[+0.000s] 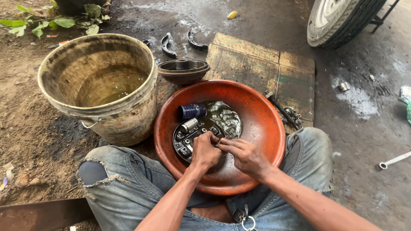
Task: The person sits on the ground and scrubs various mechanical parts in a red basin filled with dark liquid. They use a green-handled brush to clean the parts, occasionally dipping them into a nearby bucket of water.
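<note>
Dirt and oil-stained concrete here, a flattened sheet of brown cardboard (274, 70) laid out on the ground and the edge of a vehicle tyre with a white rim (338, 17) up in the far right corner. Down in front, the person squats in torn blue jeans (128, 184) with a wide, shallow orange-red basin (261, 124) right between the knees, a puddle of dark oily liquid in its bottom. Lying in that basin is the round, greasy dark metal plate (184, 143), and both hands are on its right edge. The left hand (205, 152) is curled in tight, fingers bunched on the plate's rim, and the right hand (244, 155) meets it with fingertips pinched together at the same spot; whatever small part sits between them is too hidden to make out. Just beyond the plate, a short dark blue cylinder (192, 111) lies on its side in the liquid. To the left stands a grimy, cream-coloured plastic bucket (100, 87) with murky liquid inside, touching the basin's side. Behind the basin sits a dark round metal drum (183, 70), two curved black brake shoes (182, 42) past it, and a silver spanner (394, 160) well off to the right.
</note>
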